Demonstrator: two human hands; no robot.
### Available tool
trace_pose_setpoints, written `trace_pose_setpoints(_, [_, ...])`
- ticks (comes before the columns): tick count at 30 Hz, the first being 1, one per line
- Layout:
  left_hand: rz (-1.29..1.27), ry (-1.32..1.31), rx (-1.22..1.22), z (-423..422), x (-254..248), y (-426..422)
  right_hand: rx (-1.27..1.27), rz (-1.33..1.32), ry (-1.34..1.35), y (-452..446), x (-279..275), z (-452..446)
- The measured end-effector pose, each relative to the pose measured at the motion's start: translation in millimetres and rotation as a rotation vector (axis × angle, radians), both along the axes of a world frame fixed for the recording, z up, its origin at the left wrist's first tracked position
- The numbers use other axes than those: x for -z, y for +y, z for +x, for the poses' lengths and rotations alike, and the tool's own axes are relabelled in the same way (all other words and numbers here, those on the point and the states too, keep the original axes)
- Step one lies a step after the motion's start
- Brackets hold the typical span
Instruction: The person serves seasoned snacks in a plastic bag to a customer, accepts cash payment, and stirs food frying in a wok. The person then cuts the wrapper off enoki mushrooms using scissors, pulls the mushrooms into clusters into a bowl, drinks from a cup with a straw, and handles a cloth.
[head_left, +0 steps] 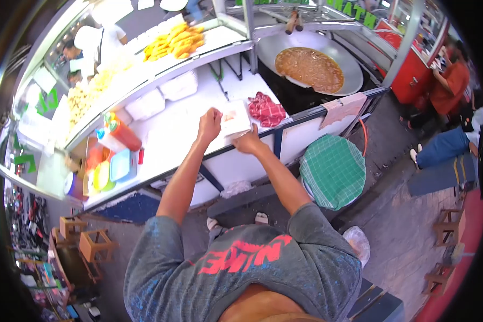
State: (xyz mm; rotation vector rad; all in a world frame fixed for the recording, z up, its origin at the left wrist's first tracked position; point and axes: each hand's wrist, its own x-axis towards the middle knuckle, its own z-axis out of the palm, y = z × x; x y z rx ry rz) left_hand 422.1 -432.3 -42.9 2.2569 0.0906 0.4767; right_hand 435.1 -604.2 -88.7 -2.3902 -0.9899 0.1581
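Note:
A small white box or packet (236, 119) with a reddish print is between my two hands over the white counter (169, 142). My left hand (209, 124) is closed at its left edge, the fingers curled. My right hand (249, 141) grips its lower right corner from below. Just right of the packet lies a crumpled red checked cloth (266, 109). Black tongs (218, 74) rest on the counter beyond the packet. Farther right, a large wok (354, 75) holds bubbling brown oil.
Sauce bottles (124, 135) and a blue container (123, 165) stand at the left. Fried food (176, 42) fills the upper shelf. A green checked cloth (333, 172) covers a round container below the counter. A person in orange (456, 80) is at the right. Wooden stools (97, 246) stand lower left.

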Motion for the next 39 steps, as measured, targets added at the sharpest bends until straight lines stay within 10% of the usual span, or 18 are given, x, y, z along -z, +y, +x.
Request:
trace_pose_setpoints(8, [0.171,0.108,0.066,-12,16,-1,0.078,0.413,-0.44,-48,0,-36])
trace_pose_setpoints(13, [0.183,-0.277,-0.027,-64,-16,-29,0.217,0.651,-0.084,-83,11,-97])
trace_pose_setpoints(21, [0.078,0.105,0.132,-226,111,-54,0.236,0.149,0.566,-188,288,-224])
trace_pose_setpoints(23, [-0.595,0.688,-0.108,-284,202,-25,0.269,-0.037,0.548,-246,358,-252])
trace_pose_setpoints(24, [-1.024,0.727,-0.225,-331,262,2,0.285,-0.153,0.605,-263,347,-256])
trace_pose_setpoints(25, [-0.212,0.521,0.252,-387,360,46,0.281,-0.28,0.689,-283,342,-262])
trace_pose_setpoints(26, [0.539,0.928,0.249,-421,303,49,0.273,-0.391,0.766,-289,324,-261])
trace_pose_setpoints(28, [-0.952,1.041,-0.775,-529,355,80,0.271,-0.581,0.89,-290,289,-253])
trace_pose_setpoints(30, [-0.414,1.163,-0.88,-549,243,49,0.324,-0.598,1.003,-283,263,-234])
trace_pose_setpoints(34, [-0.47,1.109,-0.881,-603,231,40,0.561,-0.153,1.298,-275,312,-186])
trace_pose_setpoints(39, [-0.297,0.875,-0.652,-602,319,31,-0.17,-0.255,0.422,-121,276,-172])
